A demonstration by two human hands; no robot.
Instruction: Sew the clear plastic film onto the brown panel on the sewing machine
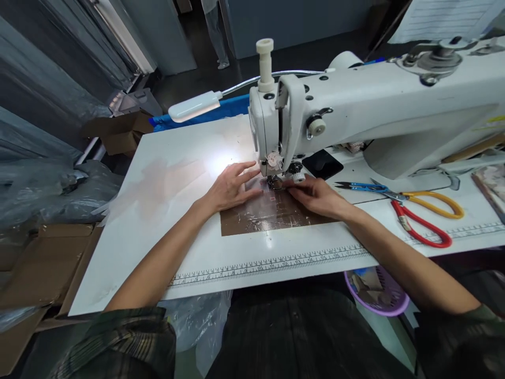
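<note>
My left hand [231,187] lies flat with fingers spread on a clear plastic sheet [272,208] over a brown patch of the sewing table [165,179], just left of the presser foot [274,181]. My right hand [311,192] rests on the same sheet to the right of the foot, fingers drawn together and pressing the material down near the needle. The white sewing machine [374,110] stands over both hands. A small lamp [195,105] on a gooseneck lights the spot under the needle.
Red and yellow handled scissors [424,216] and blue thread snips [361,186] lie right of my right hand. A black phone [322,164] sits behind it. A purple basket [379,292] hangs below the table edge. Cardboard boxes [118,131] and plastic bags crowd the left.
</note>
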